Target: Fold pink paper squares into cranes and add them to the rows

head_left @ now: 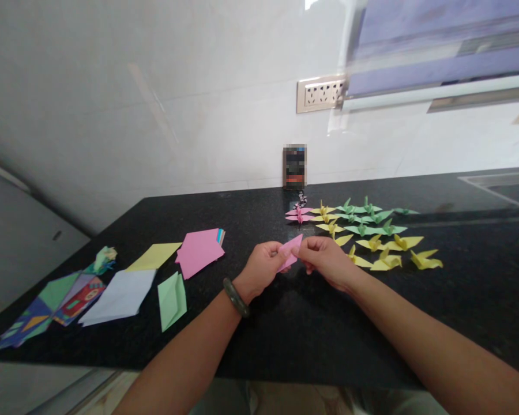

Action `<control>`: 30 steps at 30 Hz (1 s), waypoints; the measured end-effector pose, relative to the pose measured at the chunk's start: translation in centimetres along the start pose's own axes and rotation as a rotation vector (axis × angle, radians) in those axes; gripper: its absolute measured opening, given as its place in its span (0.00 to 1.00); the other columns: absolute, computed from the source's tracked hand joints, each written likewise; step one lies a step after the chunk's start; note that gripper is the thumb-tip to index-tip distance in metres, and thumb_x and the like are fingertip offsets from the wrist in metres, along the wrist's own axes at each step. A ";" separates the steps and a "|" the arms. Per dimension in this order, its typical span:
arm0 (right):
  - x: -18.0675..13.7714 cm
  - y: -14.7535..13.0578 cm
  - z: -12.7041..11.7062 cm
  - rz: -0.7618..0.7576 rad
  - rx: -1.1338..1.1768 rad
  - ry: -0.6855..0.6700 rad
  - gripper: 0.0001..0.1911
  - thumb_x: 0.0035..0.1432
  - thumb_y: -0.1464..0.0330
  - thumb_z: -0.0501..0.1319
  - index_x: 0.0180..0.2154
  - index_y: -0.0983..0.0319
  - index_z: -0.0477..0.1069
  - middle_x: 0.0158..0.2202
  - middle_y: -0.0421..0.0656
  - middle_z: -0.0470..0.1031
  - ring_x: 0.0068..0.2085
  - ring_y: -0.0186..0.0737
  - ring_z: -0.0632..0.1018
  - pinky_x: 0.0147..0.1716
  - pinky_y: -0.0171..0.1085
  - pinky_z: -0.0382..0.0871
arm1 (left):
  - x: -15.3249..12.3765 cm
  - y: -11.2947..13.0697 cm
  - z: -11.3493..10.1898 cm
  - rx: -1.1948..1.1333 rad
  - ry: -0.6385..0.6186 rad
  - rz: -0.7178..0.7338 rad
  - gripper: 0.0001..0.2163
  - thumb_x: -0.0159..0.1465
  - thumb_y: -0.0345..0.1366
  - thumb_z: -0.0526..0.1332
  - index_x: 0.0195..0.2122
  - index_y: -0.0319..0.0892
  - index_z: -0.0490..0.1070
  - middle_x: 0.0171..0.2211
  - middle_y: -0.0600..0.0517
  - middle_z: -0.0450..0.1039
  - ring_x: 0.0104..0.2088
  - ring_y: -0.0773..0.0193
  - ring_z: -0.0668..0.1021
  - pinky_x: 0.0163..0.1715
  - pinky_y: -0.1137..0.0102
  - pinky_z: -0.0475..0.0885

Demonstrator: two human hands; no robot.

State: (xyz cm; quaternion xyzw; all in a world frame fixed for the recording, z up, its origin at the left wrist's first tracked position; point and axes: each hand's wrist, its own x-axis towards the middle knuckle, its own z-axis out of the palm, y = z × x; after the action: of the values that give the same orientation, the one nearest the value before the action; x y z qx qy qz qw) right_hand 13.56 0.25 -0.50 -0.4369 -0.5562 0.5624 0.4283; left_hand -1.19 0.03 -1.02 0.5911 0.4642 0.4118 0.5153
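A folded piece of pink origami paper is held just above the dark counter, between my two hands. My left hand, with a dark bangle at the wrist, pinches its left side between thumb and fingers. On the upper right edge, the closed fingers of my right hand grip the same paper. Beyond and to the right sit folded paper cranes: pink cranes, several yellow cranes and several green cranes. Part of one yellow crane is hidden behind my right hand.
Left of my hands lie a pink paper stack, a folded green paper, white sheets, yellow paper and a colourful printed packet. A phone-like device leans on the wall below a socket panel. The black counter's front edge is near.
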 end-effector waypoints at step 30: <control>0.3 -0.2 -1.8 -0.474 -0.640 0.017 0.06 0.52 0.69 0.58 0.29 0.62 0.73 0.26 0.42 0.73 0.30 0.36 0.71 0.31 0.35 0.63 | -0.4 0.9 -0.1 -0.103 -0.031 -0.129 0.10 0.53 0.36 0.63 0.33 0.34 0.71 0.27 0.48 0.75 0.26 0.67 0.77 0.23 0.77 0.70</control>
State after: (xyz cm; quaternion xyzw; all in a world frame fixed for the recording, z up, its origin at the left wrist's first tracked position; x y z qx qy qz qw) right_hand 15.24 1.05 -0.33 -0.4124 -0.7853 0.2428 0.3929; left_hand -1.27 -0.42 -0.08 0.5390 0.4713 0.3921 0.5776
